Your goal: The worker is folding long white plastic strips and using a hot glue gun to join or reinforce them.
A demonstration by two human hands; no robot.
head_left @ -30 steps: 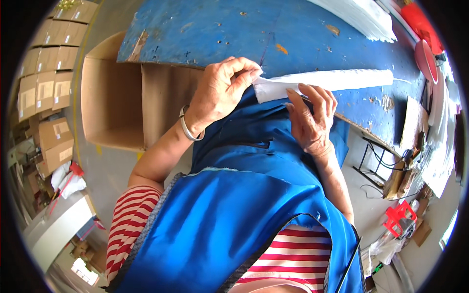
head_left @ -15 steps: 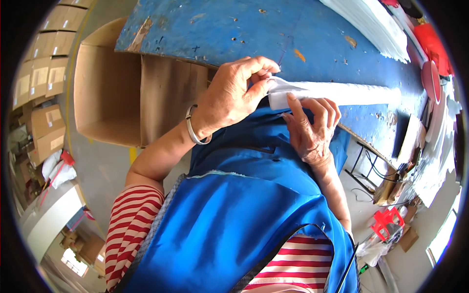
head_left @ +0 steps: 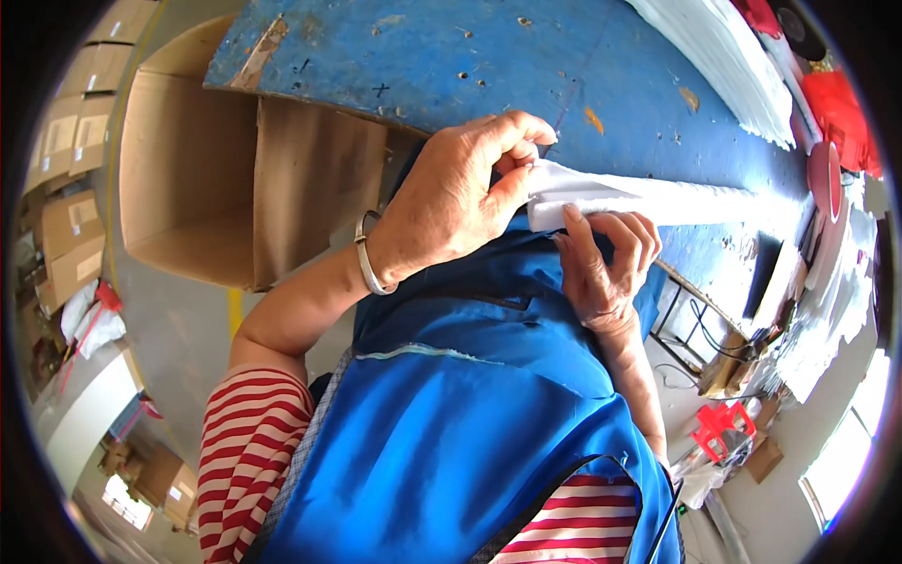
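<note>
Both forearms reach forward, left hand (head_left: 451,202) fingers curled, seemingly pinching, right hand (head_left: 601,268) fingers bent close beside.

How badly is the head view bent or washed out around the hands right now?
Head view: strong fisheye, so the blue table edge curves and a black rim rings the frame. Even daylight, with both hands sharp: left hand and right hand grip the white strip. The strip's far end and the window at lower right are washed out; the apron fills the lower centre.

I see bright daylight, with glare at the lower right. The fisheye bends edges, and the black rim vignettes my view.
</note>
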